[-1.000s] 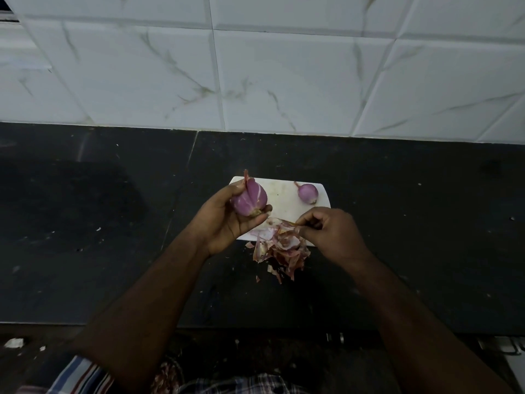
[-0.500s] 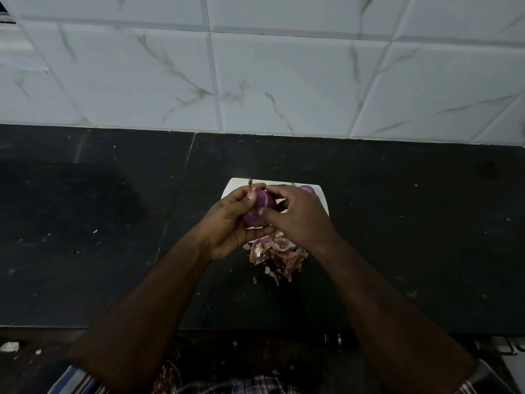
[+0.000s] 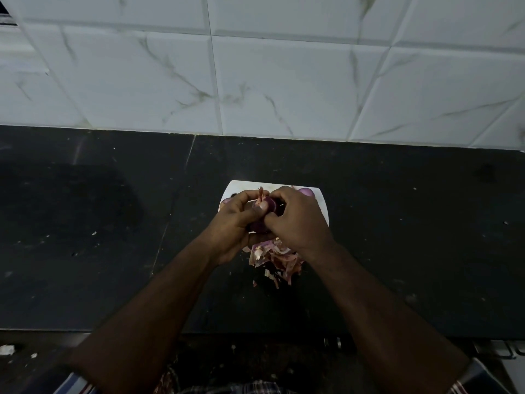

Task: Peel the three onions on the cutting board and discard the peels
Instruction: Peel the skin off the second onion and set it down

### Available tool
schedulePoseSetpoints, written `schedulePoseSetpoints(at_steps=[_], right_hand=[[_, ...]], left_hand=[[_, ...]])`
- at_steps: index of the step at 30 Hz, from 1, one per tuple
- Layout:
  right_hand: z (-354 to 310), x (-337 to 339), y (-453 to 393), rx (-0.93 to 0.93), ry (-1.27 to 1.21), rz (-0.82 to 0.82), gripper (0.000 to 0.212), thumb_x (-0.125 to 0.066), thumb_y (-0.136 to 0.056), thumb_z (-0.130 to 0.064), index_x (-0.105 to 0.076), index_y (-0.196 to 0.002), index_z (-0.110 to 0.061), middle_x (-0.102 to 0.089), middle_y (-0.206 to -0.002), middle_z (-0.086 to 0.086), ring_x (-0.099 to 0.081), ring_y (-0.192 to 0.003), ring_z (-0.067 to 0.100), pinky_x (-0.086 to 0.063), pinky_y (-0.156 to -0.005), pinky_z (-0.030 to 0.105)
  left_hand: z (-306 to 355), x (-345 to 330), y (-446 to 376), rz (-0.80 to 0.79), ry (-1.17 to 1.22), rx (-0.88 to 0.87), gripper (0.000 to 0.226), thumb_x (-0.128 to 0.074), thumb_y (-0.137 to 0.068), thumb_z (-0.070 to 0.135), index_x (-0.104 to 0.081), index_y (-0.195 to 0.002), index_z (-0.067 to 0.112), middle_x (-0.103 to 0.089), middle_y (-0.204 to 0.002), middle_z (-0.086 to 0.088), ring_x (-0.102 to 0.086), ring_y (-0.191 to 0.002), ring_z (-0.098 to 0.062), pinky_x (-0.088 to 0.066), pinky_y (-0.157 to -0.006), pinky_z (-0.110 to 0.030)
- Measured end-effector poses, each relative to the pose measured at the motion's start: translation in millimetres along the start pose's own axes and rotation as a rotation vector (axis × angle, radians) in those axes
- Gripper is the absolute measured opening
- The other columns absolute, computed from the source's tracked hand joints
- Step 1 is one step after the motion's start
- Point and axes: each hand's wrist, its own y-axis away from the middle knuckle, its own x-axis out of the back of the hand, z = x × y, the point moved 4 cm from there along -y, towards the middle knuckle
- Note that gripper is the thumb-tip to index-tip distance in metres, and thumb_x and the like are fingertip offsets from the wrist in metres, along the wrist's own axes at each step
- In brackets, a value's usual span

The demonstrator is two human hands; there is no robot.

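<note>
Both hands meet over the board: my left hand (image 3: 235,223) cups and grips the onion (image 3: 271,204) from below, thumb across its top, while my right hand (image 3: 295,220) curls round it from the other side. Only a purple sliver shows between my fingers, with a dry, papery tip sticking up. A second onion (image 3: 306,191) peeks out behind my right hand on the white board (image 3: 322,203). Pink-brown peels (image 3: 274,258) lie heaped at the board's near edge, spilling onto the dark counter (image 3: 113,223).
</note>
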Motion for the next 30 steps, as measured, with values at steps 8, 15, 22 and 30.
schedulePoseSetpoints(at_steps=[8, 15, 22, 30], right_hand=[[4.4, 3.9, -3.4, -0.01, 0.035, -0.011, 0.027, -0.054, -0.09, -0.007, -0.071, -0.111, -0.012, -0.073, -0.101, 0.001, -0.065, -0.091, 0.012, -0.054, -0.083, 0.025], [9.0, 6.7, 0.6, 0.009, -0.12, -0.081, 0.034, -0.065, -0.093, -0.025, -0.067, -0.127, -0.021, -0.072, -0.118, -0.007, -0.065, -0.106, 0.003, -0.049, -0.092, 0.016], [1.7, 11.5, 3.7, 0.1, -0.001, -0.033, 0.033, -0.059, -0.092, -0.018, -0.068, -0.124, -0.016, -0.073, -0.109, 0.0, -0.065, -0.096, 0.007, -0.052, -0.084, 0.017], [3.2, 12.3, 1.4, 0.042, -0.052, -0.066, 0.026, -0.065, -0.086, -0.019, -0.072, -0.111, -0.02, -0.072, -0.096, -0.008, -0.066, -0.086, 0.002, -0.055, -0.074, 0.018]], left_hand=[[0.8, 0.0, 2.1, 0.037, 0.021, 0.025, 0.031, -0.054, -0.101, 0.019, -0.056, -0.13, 0.008, -0.065, -0.125, -0.019, -0.069, -0.108, -0.036, -0.061, -0.081, -0.045], [3.3, 1.7, 2.0, 0.054, 0.061, 0.023, 0.03, -0.051, -0.103, 0.017, -0.055, -0.131, 0.008, -0.068, -0.118, -0.017, -0.073, -0.096, -0.03, -0.062, -0.082, -0.045], [0.8, -2.7, 0.7, 0.051, 0.015, 0.028, 0.03, -0.055, -0.101, 0.018, -0.055, -0.129, 0.008, -0.067, -0.123, -0.016, -0.07, -0.106, -0.033, -0.06, -0.084, -0.046], [2.2, -2.7, -0.1, 0.044, -0.07, 0.0, 0.031, -0.058, -0.1, 0.018, -0.055, -0.128, 0.007, -0.069, -0.122, -0.017, -0.069, -0.106, -0.033, -0.059, -0.087, -0.049]])
